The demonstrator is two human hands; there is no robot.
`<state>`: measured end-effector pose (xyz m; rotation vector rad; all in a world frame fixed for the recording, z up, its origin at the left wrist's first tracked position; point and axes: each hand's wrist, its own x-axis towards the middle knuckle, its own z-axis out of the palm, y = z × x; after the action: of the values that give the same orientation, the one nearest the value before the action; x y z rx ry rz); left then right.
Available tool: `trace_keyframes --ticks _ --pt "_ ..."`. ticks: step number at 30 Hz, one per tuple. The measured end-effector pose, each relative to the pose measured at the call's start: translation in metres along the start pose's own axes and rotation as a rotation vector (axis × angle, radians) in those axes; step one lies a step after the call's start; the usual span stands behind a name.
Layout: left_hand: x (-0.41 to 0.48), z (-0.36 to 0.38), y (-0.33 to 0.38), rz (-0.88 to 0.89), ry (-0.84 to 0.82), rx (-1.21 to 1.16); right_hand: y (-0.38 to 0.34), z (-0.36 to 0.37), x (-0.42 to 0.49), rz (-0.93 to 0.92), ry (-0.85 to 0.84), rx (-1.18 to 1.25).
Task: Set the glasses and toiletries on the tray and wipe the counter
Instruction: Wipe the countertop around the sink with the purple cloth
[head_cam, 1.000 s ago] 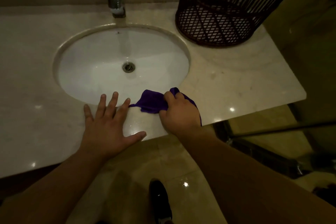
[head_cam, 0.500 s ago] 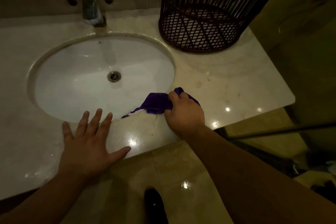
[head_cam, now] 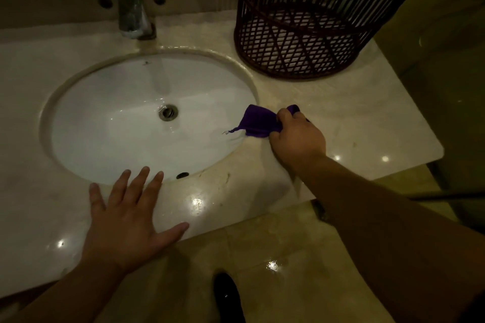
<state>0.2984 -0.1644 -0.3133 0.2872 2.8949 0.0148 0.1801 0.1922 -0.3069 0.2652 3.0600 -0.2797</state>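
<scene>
- We see right hand (head_cam: 298,139) gripping purple cloth (head_cam: 258,123) at sink (head_cam: 147,123) rim's right edge
- Left hand (head_cam: 126,220) flat on counter (head_cam: 354,123)
- Wicker basket (head_cam: 315,16) behind

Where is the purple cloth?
In the head view, the purple cloth is bunched in the right hand, on the counter at the right rim of the sink.

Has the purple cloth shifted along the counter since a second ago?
Yes. The purple cloth, gripped by the right hand, went from the front rim of the sink round to its right side, nearer the basket.
</scene>
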Motion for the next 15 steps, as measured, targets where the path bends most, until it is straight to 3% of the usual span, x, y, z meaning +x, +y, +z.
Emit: trace_keyframes --ticks 9,15 --pt "-0.001 0.003 -0.003 0.011 0.017 -0.019 -0.011 -0.002 -0.010 0.059 -0.019 0.024" --pt "-0.003 0.000 -0.006 0.031 0.029 -0.058 -0.051 0.010 -0.068 0.032 -0.009 0.052"
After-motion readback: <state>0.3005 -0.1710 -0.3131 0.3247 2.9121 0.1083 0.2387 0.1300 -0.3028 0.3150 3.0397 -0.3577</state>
